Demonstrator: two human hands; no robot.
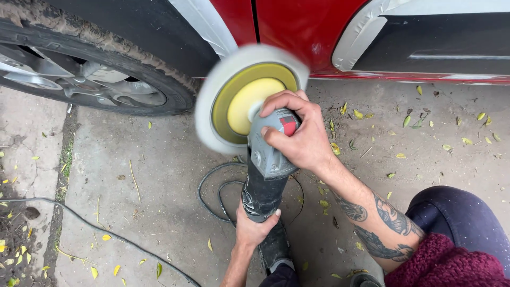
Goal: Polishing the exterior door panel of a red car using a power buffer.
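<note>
Polisher (265,170) looks heavy and rigid: right hand (297,135) clasps its grey head, left hand (254,226) grips the rear handle; spinning pad (210,114) soft.

left hand (254,229): closed grip, forearm low | right hand (294,133): fingers wrapped, tattooed forearm extended

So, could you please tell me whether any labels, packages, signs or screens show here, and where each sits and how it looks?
Red label: a small, roughly square red patch with a dark mark, on the top of the grey polisher head, showing between the fingers of the right hand.
Packages, signs, screens: none in view.
</note>
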